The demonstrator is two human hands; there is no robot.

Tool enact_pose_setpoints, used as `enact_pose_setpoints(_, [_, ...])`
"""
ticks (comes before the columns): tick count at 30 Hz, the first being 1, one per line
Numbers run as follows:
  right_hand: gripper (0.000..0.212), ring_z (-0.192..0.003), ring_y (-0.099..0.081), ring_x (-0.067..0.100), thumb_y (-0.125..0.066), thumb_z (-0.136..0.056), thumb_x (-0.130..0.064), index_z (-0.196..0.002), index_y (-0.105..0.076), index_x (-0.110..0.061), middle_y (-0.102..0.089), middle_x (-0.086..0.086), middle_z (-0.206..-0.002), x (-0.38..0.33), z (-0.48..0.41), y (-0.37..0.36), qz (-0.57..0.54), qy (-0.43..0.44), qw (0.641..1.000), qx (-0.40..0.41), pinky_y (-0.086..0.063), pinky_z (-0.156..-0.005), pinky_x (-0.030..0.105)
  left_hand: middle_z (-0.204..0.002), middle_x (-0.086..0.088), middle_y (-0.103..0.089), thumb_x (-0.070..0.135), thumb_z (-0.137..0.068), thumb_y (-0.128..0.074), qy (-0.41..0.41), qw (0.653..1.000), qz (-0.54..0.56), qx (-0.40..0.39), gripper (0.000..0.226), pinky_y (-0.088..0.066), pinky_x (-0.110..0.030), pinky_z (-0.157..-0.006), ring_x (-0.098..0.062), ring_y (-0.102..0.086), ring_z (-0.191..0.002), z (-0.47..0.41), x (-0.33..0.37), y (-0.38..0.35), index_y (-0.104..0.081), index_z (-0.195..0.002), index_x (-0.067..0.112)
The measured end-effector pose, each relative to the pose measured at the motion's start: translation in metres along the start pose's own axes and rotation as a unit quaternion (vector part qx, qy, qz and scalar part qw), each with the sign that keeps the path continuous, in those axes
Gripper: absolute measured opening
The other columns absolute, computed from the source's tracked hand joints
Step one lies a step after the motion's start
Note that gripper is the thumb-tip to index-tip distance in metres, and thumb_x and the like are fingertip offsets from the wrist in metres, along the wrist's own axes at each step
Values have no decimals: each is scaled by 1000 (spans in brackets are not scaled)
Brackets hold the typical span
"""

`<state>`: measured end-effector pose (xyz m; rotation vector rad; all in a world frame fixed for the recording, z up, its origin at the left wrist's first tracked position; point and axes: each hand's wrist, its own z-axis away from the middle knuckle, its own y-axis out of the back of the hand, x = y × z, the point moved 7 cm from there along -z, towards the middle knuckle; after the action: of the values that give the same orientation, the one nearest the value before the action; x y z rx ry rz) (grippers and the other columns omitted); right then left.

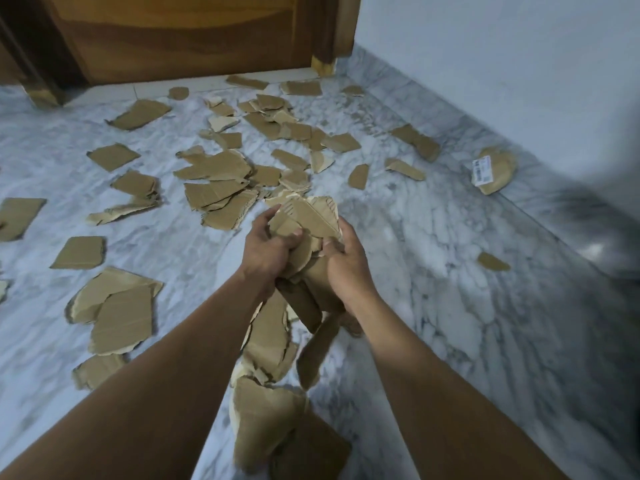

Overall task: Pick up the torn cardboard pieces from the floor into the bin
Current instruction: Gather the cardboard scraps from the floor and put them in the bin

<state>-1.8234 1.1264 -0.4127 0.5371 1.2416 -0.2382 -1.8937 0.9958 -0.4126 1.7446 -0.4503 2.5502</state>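
Both hands hold one bundle of torn brown cardboard pieces (308,220) above the floor, in the middle of the view. My left hand (266,251) grips the bundle's left side with curled fingers. On the right side, my right hand (346,261) grips it too. Several more torn pieces lie scattered over the marble floor (450,306), such as a pile (214,174) just beyond the hands and larger pieces (117,306) at the left. More pieces (266,344) lie under my forearms. No bin is in view.
A wooden door (180,32) and its frame stand at the back. A pale wall (502,64) with a marble skirting runs along the right. One piece with a white label (491,173) lies by the wall. A dark blurred shape (609,233) sits at the right edge.
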Motion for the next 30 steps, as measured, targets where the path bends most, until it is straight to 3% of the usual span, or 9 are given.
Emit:
enact_pose_setpoints(3, [50,-137,-47,14,-44,-108,-25,-155,-34,-38,-47,-5,-153,-22,11,48,-24,11,998,57,-39,-114,34,-112,-1,-69,2,-92,-70,-17,999,-19,-42,53,-58,-25,-59,-17,-69,-92,11,23,-48,-53,-136,26])
enact_pose_setpoints(7, [53,-134,-49,13,-43,-107,-20,-155,-35,-42,-49,-9,-150,-57,38,136,-56,25,989,134,-39,-114,35,-112,2,-70,1,-91,-70,-39,990,-36,-132,52,-60,-33,-82,-17,-70,-99,43,56,-135,-55,-134,28])
enact_pose_setpoints(11, [60,-122,-60,18,-45,-105,-9,-155,-36,-40,-59,5,-144,-94,83,236,-58,57,973,218,-47,-107,33,-106,4,-71,-1,-91,-69,-58,974,-42,-217,50,-58,-28,-75,-11,-70,-89,93,85,-232,-57,-132,25])
enact_pose_setpoints(15, [65,-132,-50,16,-40,-102,-8,-157,-30,-39,-46,-2,-155,-127,146,337,-19,67,952,297,-41,-106,29,-115,1,-71,-1,-89,-70,-61,947,-39,-313,54,-60,-35,-85,-16,-71,-99,159,97,-331,-56,-134,25])
enact_pose_setpoints(18, [68,-135,-48,19,-41,-99,-6,-159,-28,-38,-45,-2,-156,-136,192,414,7,71,929,363,-40,-112,35,-114,2,-69,1,-88,-69,-77,923,-33,-376,55,-59,-34,-85,-16,-69,-103,218,99,-403,-57,-135,27])
enact_pose_setpoints(22, [65,-137,-46,21,-43,-102,-5,-158,-31,-35,-43,4,-157,-126,246,504,14,58,899,434,-40,-113,33,-120,-2,-65,5,-86,-70,-105,897,-62,-424,58,-57,-22,-70,-12,-65,-99,286,82,-486,-57,-138,25])
enact_pose_setpoints(25, [64,-143,-38,19,-44,-102,-3,-158,-34,-32,-38,2,-160,-99,278,554,20,36,876,480,-32,-116,28,-126,-2,-64,13,-82,-73,-104,878,-99,-456,62,-60,-36,-88,-18,-65,-106,322,50,-534,-55,-140,29])
enact_pose_setpoints(27, [64,-144,-38,20,-42,-101,-2,-157,-35,-34,-37,1,-161,-75,291,577,11,18,870,493,-32,-120,35,-126,-2,-63,12,-84,-74,-107,867,-131,-469,62,-57,-35,-93,-19,-64,-109,338,27,-555,-54,-141,27])
enact_pose_setpoints(30, [61,-144,-38,20,-39,-102,-4,-158,-35,-28,-38,1,-161,-39,304,597,11,-19,861,509,-32,-116,30,-124,-2,-60,13,-85,-77,-98,843,-203,-489,66,-54,-31,-91,-22,-62,-110,349,-7,-572,-51,-145,21])
